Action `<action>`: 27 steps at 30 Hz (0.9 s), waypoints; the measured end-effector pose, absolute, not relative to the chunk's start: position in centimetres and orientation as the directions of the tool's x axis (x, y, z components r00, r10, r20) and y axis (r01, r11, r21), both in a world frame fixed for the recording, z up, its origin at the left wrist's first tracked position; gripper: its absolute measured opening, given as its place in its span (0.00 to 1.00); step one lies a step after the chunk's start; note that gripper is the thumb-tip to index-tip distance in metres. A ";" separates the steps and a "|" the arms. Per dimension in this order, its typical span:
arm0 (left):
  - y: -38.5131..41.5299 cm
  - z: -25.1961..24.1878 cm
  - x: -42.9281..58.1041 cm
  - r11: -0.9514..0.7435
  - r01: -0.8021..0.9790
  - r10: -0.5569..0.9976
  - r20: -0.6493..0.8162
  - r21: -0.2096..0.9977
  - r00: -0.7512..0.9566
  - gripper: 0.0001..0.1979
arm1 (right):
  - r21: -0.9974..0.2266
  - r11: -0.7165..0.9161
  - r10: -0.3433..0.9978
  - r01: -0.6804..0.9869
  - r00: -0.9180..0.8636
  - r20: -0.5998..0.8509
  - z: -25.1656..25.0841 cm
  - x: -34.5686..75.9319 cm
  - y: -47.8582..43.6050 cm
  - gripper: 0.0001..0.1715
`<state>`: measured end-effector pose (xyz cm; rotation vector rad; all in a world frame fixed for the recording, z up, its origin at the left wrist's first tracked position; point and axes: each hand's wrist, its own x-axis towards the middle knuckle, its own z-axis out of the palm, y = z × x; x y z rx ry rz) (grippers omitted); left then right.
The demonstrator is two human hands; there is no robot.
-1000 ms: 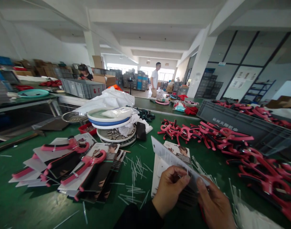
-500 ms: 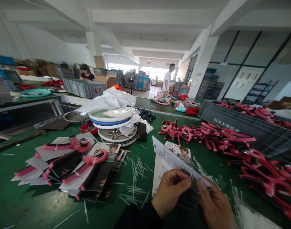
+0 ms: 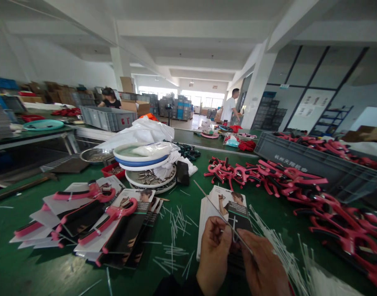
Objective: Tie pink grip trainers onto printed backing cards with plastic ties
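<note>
A thin printed backing card (image 3: 208, 198) is held nearly edge-on between my hands. My left hand (image 3: 213, 253) is closed at its near side, thumb and fingertips pinched beside a short white cable tie (image 3: 234, 224) that crosses the card. On the other side, my right hand (image 3: 262, 261) grips the card's lower end, its fingers partly hidden. Whatever is under the card is mostly covered by my hands. Behind it lies a stack of printed cards (image 3: 230, 199). Loose cable ties (image 3: 276, 242) lie beside my right hand.
At left, pink-and-black pliers (image 3: 114, 213) lie tied on cards. More pink pliers (image 3: 268, 174) are heaped at right before a grey crate (image 3: 295, 164). Stacked plates (image 3: 142, 158) hold metal parts. Clipped tie ends (image 3: 173, 250) litter the green table (image 3: 46, 267). Two people are farther back.
The card has turned from showing its pale face to nearly edge-on. Both hands have rotated with it, and my left hand is more upright. The person in white at the back has moved right.
</note>
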<state>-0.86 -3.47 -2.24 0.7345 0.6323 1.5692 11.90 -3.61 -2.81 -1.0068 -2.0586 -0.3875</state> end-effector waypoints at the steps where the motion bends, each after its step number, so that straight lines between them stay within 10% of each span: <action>1: -3.6 -2.3 -1.1 -0.124 -0.636 0.992 0.094 0.762 -0.081 0.14 | -0.009 0.631 0.503 0.775 -0.401 0.765 -2.9 11.8 -3.6 0.15; 11: -3.3 -2.0 -6.6 -0.193 0.063 0.981 0.191 0.979 0.032 0.09 | 0.265 0.551 0.487 0.791 -0.563 0.668 -4.3 10.9 -3.6 0.23; 16: -2.6 -2.8 -7.5 -0.169 0.370 0.984 0.177 0.914 0.013 0.06 | 0.254 0.522 0.573 0.814 -0.555 0.603 -6.1 10.4 -3.5 0.29; 21: -2.9 -2.3 -7.7 -0.249 0.717 0.873 0.471 0.651 -0.124 0.05 | 0.178 0.442 0.694 0.879 -0.461 0.552 -6.5 9.2 -3.3 0.30; 27: -2.0 -3.1 -7.3 -0.592 0.393 0.795 0.589 0.704 0.142 0.05 | 0.070 0.414 0.842 0.907 -0.411 0.350 -4.9 8.6 -3.5 0.31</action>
